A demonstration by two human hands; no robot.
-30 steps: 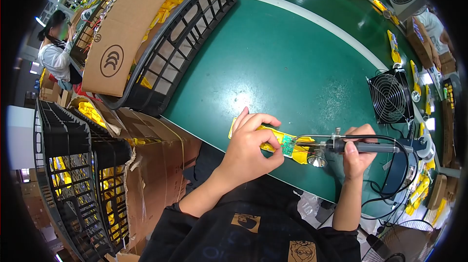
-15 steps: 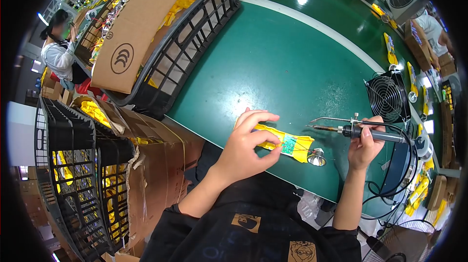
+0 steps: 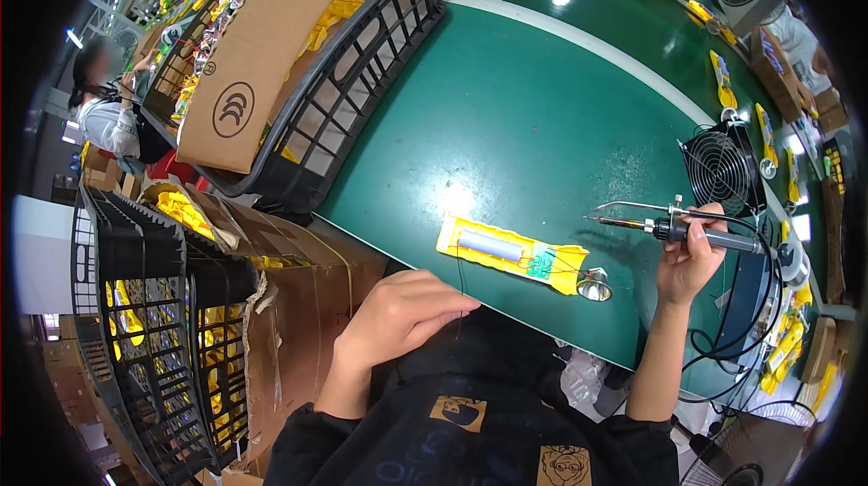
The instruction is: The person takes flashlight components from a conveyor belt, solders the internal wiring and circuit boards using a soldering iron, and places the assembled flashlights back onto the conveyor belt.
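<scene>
A yellow flashlight housing (image 3: 449,235) lies open on the green bench, with a grey cylindrical battery (image 3: 489,245), a green circuit board (image 3: 542,262) and thin wires inside. At its right end rests a shiny round reflector (image 3: 594,284). My left hand (image 3: 407,312) is at the bench's front edge, its thumb and fingers pinched on a thin dark wire (image 3: 461,280) that runs down from the housing's left part. My right hand (image 3: 692,262) grips a soldering iron (image 3: 669,229) with a thin metal tube above it. The iron's tip points left, above the bench and apart from the housing.
A black fan (image 3: 721,169) stands at the right, near a blue box and looping cables. At the left, a black crate (image 3: 348,93) with a cardboard flap sits on the bench. Yellow housings lie on the green conveyor (image 3: 615,7). Another person (image 3: 108,115) is at far left.
My left hand has moved from over the housing down and left to the bench edge, drawing the wire with it. My right hand and the iron have shifted slightly right and up.
</scene>
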